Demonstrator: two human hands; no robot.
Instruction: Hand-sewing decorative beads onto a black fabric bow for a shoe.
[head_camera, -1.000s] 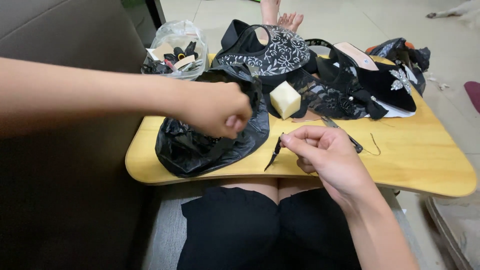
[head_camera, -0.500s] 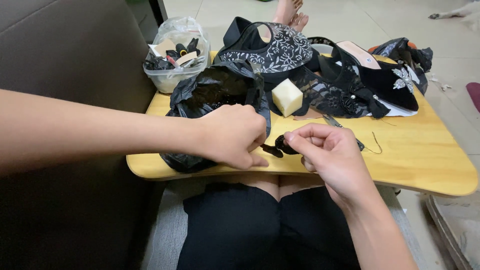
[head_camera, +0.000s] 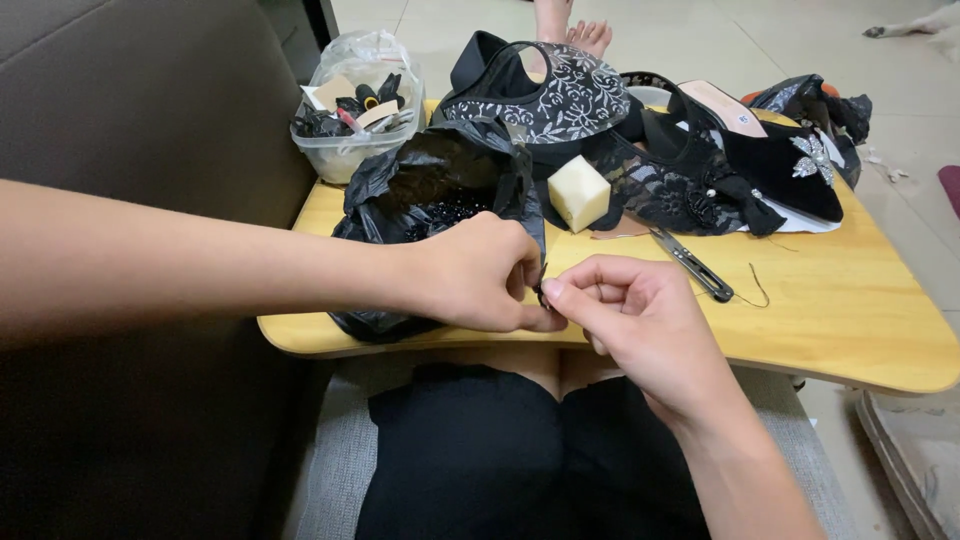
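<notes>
My left hand (head_camera: 480, 278) and my right hand (head_camera: 640, 318) meet at the front edge of the wooden lap table (head_camera: 850, 320). Both pinch a small black piece (head_camera: 541, 296) between their fingertips; most of it is hidden by the fingers. Just behind my left hand lies an open black plastic bag (head_camera: 420, 180) with small black beads inside. A pale yellow block (head_camera: 578, 192) stands to the right of the bag. Metal thread snips (head_camera: 692, 266) and a dark thread (head_camera: 756, 290) lie on the table beyond my right hand.
A clear plastic tub (head_camera: 352, 120) of small bits stands at the back left. Black lace and patterned shoe uppers (head_camera: 570, 95) and a black shoe with a silver ornament (head_camera: 790, 165) fill the back. A person's bare feet (head_camera: 575, 25) rest on the floor beyond. A brown sofa (head_camera: 130, 110) is on my left.
My left hand came off the black bag and moved right to meet my right hand. Both now pinch the small black piece that only the right hand held before.
</notes>
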